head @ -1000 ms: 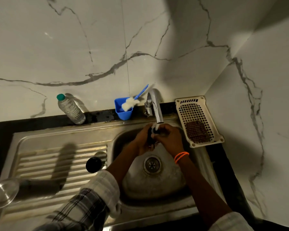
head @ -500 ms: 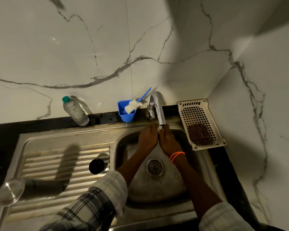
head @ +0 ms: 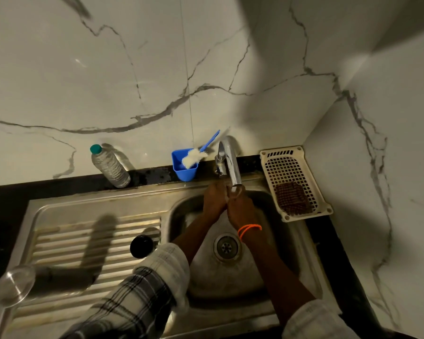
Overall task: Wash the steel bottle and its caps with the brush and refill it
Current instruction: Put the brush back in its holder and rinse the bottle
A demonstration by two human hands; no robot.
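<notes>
Steel tap spout [head: 231, 165] hangs directly over the two hands, which meet palm to palm under its mouth above the sink basin [head: 274, 243]. The left hand [head: 214, 196] and the right hand [head: 240, 206] press together with fingers pointing up toward the spout; whether either grip closes round anything small between them cannot be told, since the fingertips are dark and partly hidden by the spout. An orange thread band [head: 249, 230] circles the right wrist, and a checked sleeve [head: 142, 285] covers the left forearm.

The drain [head: 226, 247] sits below the hands in the basin. On the ribbed drainboard [head: 66, 243] to the left, a black cap [head: 141, 246] stands near the basin edge, and the steel bottle [head: 44, 280] lies on its side at the lower left, its open mouth toward the camera.

Behind the sink, on the dark worktop [head: 5, 199], a blue cup [head: 184, 166] holds the brush [head: 198, 155], its white bristles resting on the cup rim and its blue handle leaning toward the wall. A plastic bottle [head: 109, 167] with a green cap stands further left. A white basket [head: 294, 182] right of the tap holds a brown scrubber [head: 293, 198].
</notes>
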